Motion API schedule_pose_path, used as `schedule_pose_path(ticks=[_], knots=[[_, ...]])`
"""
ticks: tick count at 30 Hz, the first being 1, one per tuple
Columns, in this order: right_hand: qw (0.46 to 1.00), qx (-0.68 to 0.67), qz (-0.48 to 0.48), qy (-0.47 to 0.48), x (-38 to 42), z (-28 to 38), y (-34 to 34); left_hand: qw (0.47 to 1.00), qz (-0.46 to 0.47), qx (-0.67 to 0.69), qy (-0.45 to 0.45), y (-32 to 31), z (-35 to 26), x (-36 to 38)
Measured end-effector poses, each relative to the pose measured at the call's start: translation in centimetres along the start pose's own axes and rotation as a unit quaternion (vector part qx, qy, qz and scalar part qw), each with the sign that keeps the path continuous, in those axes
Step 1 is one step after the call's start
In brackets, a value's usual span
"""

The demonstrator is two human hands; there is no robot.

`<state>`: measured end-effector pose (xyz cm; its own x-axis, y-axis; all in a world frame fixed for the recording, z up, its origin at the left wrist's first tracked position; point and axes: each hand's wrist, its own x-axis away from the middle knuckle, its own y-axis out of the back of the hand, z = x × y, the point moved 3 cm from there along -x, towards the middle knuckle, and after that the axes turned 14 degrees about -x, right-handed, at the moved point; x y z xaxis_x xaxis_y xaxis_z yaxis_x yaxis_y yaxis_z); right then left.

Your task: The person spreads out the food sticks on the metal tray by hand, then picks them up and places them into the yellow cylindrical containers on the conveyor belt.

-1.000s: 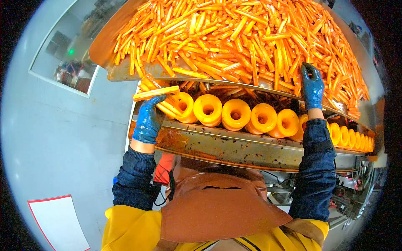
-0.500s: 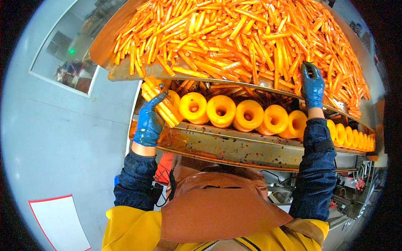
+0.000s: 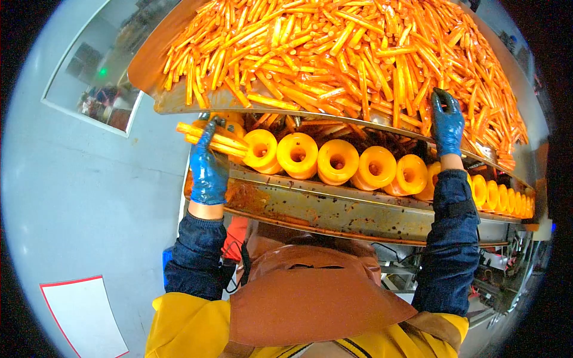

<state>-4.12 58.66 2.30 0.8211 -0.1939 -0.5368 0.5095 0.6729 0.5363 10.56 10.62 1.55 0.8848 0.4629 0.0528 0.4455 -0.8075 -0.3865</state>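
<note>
My left hand (image 3: 209, 170), in an oily blue glove, is closed around a small bundle of orange, oil-coated food sticks (image 3: 224, 142). The bundle lies nearly level, its right end beside the leftmost clearly visible orange funnel-shaped cup (image 3: 251, 141). My right hand (image 3: 447, 122), gloved likewise, rests at the front edge of the metal tray (image 3: 224, 105), against the heap of orange sticks (image 3: 334, 53). Its fingers are curled, with dark, wet fingertips; what they hold, if anything, I cannot tell.
A row of orange cups (image 3: 325, 156) runs below the tray's lip and passes behind my right forearm. In front of it lies a stained metal ledge (image 3: 334, 206). A pale wall (image 3: 77, 197) with a window (image 3: 95, 77) stands on the left; machine parts (image 3: 501, 262) show lower right.
My left hand has moved slightly left, and its sticks have turned from steeply slanted to nearly level. The cups have shifted along their row. My right hand has stayed in place.
</note>
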Motion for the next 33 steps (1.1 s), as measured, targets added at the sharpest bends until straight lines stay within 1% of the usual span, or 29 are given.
schedule_pose_path(ticks=[2,3,4,6,8,10,11,13,16,17,18,20,21,22,24,26,28,29,30,32,33], knots=[[1.000,0.007,-0.005,0.016,0.1,-0.1,-0.1,0.997,-0.053,-0.045,-0.030,1.3,-0.5,-0.6],[1.000,0.005,-0.004,0.007,0.1,-0.1,0.0,0.996,-0.054,-0.055,-0.049,1.6,-0.3,-1.1],[1.000,0.004,-0.003,-0.002,0.1,0.0,0.0,0.996,-0.054,-0.056,-0.049,2.1,0.2,-1.3],[1.000,0.001,-0.003,-0.009,0.1,0.3,0.1,0.994,-0.005,-0.102,-0.028,2.2,1.0,-1.6],[1.000,-0.001,-0.001,-0.017,0.1,0.2,0.1,0.985,0.069,-0.160,0.014,1.8,1.7,-0.9],[1.000,0.002,0.001,-0.003,0.1,0.1,0.1,0.970,0.062,-0.235,0.005,0.4,1.3,0.4],[1.000,0.001,0.001,-0.002,0.1,0.1,0.1,0.970,0.061,-0.235,0.004,0.1,1.3,0.4],[1.000,0.010,0.003,0.005,0.0,0.2,0.1,0.979,0.005,-0.204,-0.016,-0.1,1.0,0.1],[1.000,0.005,0.007,-0.007,0.0,0.4,0.2,0.977,-0.001,-0.213,-0.004,-0.4,0.9,-0.1],[1.000,0.004,0.008,-0.007,0.0,0.4,0.2,0.971,0.019,-0.237,0.016,0.4,1.7,-0.4],[1.000,0.012,0.008,-0.005,0.0,0.4,0.2,0.971,0.019,-0.237,0.015,0.3,1.8,-0.1],[1.000,0.019,0.008,-0.003,0.0,0.4,0.1,0.971,0.046,-0.234,0.020,0.0,2.3,0.6],[1.000,0.006,0.001,0.002,0.0,0.4,0.1,0.980,0.046,-0.192,0.029,-0.1,2.0,0.7],[1.000,-0.007,-0.006,0.007,0.1,0.4,0.1,0.980,0.046,-0.193,0.030,-0.4,1.8,0.9],[1.000,-0.012,-0.005,0.007,0.2,0.4,0.1,0.998,0.043,-0.026,0.045,-1.2,1.0,1.6],[1.000,-0.019,-0.003,0.010,0.2,0.4,0.1,0.998,0.043,-0.023,0.046,-1.2,1.4,1.6],[1.000,-0.001,-0.006,0.013,0.1,0.4,0.1,0.985,0.046,-0.134,0.098,-0.6,2.8,1.4],[1.000,-0.001,-0.007,0.013,0.1,0.4,0.1,0.981,0.060,-0.171,0.076,-0.4,3.0,1.3],[1.000,-0.001,-0.010,0.018,0.1,0.4,0.1,0.981,0.061,-0.170,0.075,-1.0,2.6,1.6],[1.000,0.000,-0.011,0.021,0.1,0.4,0.1,0.985,0.092,-0.125,0.074,-2.8,1.4,2.5],[1.000,-0.005,-0.001,0.001,0.1,0.3,0.2,0.991,0.095,-0.082,0.056,-2.8,1.0,2.5]])
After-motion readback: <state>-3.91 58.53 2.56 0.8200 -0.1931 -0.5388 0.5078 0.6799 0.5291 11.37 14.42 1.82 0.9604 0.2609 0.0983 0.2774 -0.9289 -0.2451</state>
